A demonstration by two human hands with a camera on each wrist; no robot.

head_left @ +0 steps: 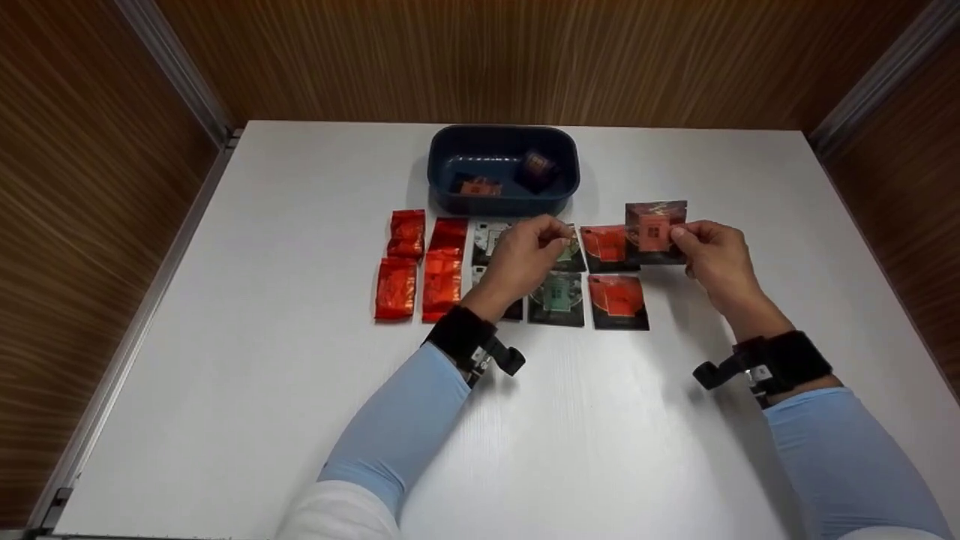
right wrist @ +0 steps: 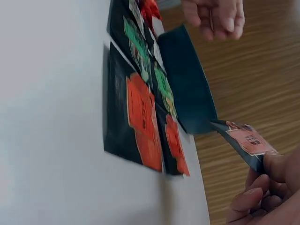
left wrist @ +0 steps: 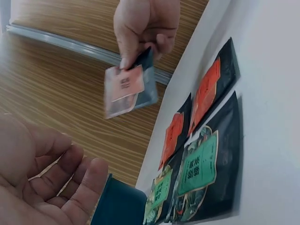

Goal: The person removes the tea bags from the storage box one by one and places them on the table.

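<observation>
My right hand (head_left: pixel 712 259) pinches a dark packet with a pink label (head_left: pixel 655 231) by its edge, holding it up above the white table (head_left: pixel 300 375), just right of the rows of packets. My left hand (head_left: pixel 525 255) hovers over the green-labelled packets (head_left: pixel 556 298), fingers loosely curled, holding nothing. Behind them sits the blue tray (head_left: pixel 502 169).

A: Which printed marks are legible?

B: None. The pale label of the held packet (left wrist: pixel 125 90) and the green labels of the dark packets (left wrist: pixel 199 164) carry characters too blurred to read.

A: And the red packets (head_left: pixel 409 266)?

B: No readable print.
</observation>
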